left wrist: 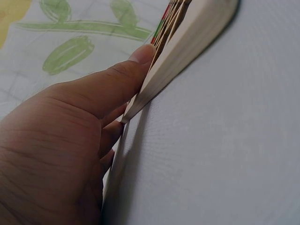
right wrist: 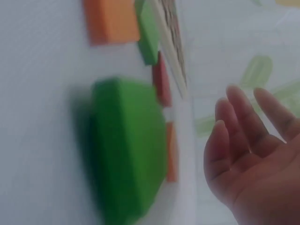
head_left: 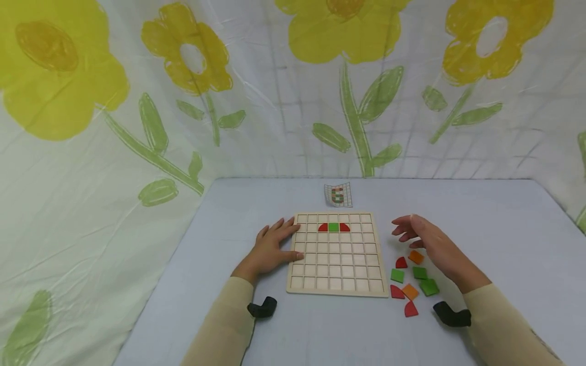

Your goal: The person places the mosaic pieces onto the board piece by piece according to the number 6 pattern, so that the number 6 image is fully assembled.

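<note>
A wooden grid board (head_left: 338, 294) lies flat on the table. In its second row from the far edge, a green square (head_left: 333, 227) sits between two red quarter-round tiles (head_left: 323, 227). My left hand (head_left: 270, 252) rests on the board's left edge, fingers spread, the thumb (left wrist: 124, 77) laid on the rim. To the right of the board, my right hand (head_left: 432, 249) hovers over loose tiles with relaxed fingers and an empty palm. Below it are an orange square (head_left: 416, 256), a red quarter-round (head_left: 401, 263) and green squares (head_left: 429, 287).
A small printed pattern card (head_left: 338, 195) lies beyond the board's far edge. More loose tiles, among them an orange square (head_left: 410, 292) and a red quarter-round (head_left: 411, 309), are scattered by the board's near right corner. A flowered curtain (head_left: 293, 127) hangs behind the table.
</note>
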`<move>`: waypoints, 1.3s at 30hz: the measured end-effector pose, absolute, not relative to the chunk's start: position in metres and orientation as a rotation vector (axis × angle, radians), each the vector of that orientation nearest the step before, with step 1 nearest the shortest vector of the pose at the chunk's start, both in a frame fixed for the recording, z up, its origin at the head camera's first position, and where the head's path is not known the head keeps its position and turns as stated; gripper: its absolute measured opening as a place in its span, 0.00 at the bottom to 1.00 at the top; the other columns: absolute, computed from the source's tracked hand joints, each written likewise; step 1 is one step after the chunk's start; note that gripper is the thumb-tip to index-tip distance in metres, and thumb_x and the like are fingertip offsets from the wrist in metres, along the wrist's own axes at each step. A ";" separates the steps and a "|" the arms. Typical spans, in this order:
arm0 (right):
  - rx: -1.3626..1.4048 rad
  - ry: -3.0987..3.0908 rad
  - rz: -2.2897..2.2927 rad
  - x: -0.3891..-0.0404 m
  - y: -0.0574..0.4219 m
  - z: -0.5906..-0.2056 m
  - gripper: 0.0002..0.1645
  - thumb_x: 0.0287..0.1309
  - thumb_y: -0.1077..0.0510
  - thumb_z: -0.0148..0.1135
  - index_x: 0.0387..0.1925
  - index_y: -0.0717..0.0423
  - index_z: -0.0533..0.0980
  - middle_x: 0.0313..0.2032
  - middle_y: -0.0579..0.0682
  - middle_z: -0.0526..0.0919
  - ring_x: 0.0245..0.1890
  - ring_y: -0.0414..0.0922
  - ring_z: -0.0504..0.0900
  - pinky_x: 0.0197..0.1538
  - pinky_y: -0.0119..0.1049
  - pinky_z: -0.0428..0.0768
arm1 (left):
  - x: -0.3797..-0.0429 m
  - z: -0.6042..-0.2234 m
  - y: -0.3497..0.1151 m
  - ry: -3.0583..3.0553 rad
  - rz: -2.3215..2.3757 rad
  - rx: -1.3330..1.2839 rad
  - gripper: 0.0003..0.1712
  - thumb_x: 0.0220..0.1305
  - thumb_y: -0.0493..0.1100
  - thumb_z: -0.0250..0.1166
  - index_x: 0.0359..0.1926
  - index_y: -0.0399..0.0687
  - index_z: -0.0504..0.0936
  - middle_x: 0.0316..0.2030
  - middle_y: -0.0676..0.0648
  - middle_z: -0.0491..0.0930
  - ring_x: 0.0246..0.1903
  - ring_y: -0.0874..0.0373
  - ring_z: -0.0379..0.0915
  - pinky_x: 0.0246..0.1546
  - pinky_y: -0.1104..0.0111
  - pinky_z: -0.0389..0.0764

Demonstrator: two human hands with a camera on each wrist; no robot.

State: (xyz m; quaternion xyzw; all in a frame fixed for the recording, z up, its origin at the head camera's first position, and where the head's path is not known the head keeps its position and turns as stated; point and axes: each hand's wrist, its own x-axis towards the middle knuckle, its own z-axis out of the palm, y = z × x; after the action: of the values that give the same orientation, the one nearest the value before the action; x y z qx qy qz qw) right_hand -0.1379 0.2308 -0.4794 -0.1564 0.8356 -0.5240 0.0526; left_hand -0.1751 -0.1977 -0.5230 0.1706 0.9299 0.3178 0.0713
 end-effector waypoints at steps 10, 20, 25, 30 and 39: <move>-0.442 2.595 -1.561 -0.131 0.253 -0.491 0.32 0.91 0.46 0.36 0.72 0.65 0.72 0.59 0.60 0.81 0.57 0.58 0.78 0.54 0.31 0.82 | -0.174 -0.521 -0.196 2.796 0.957 0.521 0.53 0.63 0.62 0.80 0.83 0.57 0.69 0.84 0.59 0.55 0.84 0.55 0.39 0.80 0.51 0.32; -0.364 2.634 -1.503 -0.133 0.265 -0.502 0.32 0.90 0.46 0.39 0.70 0.67 0.72 0.57 0.61 0.82 0.54 0.53 0.79 0.52 0.27 0.81 | -0.174 -0.522 -0.197 2.798 0.953 0.517 0.53 0.63 0.63 0.80 0.83 0.56 0.69 0.84 0.59 0.54 0.84 0.56 0.39 0.80 0.50 0.32; -0.332 2.637 -1.474 -0.136 0.272 -0.507 0.31 0.89 0.45 0.44 0.69 0.68 0.73 0.56 0.60 0.83 0.54 0.53 0.79 0.52 0.26 0.80 | -0.174 -0.522 -0.197 2.796 0.948 0.520 0.53 0.63 0.63 0.80 0.83 0.57 0.69 0.84 0.59 0.54 0.84 0.56 0.39 0.80 0.51 0.32; -0.258 2.658 -1.355 -0.138 0.274 -0.511 0.32 0.84 0.41 0.56 0.70 0.63 0.75 0.59 0.57 0.83 0.57 0.55 0.79 0.54 0.34 0.81 | -0.174 -0.521 -0.197 2.789 0.956 0.517 0.53 0.63 0.63 0.80 0.83 0.56 0.69 0.84 0.59 0.54 0.85 0.56 0.39 0.80 0.50 0.32; -0.324 2.671 -1.286 -0.139 0.274 -0.512 0.27 0.70 0.51 0.75 0.63 0.60 0.80 0.55 0.54 0.84 0.51 0.52 0.78 0.48 0.34 0.81 | -0.175 -0.523 -0.198 2.794 0.949 0.531 0.52 0.64 0.63 0.79 0.83 0.56 0.69 0.84 0.59 0.54 0.84 0.56 0.39 0.80 0.50 0.32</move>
State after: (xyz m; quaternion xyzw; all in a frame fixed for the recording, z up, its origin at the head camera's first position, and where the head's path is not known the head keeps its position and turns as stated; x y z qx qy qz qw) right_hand -0.1388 0.2735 -0.5120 -0.1082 0.8929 -0.4298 0.0797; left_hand -0.1746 -0.1980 -0.5227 0.1765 0.9296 0.3156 0.0716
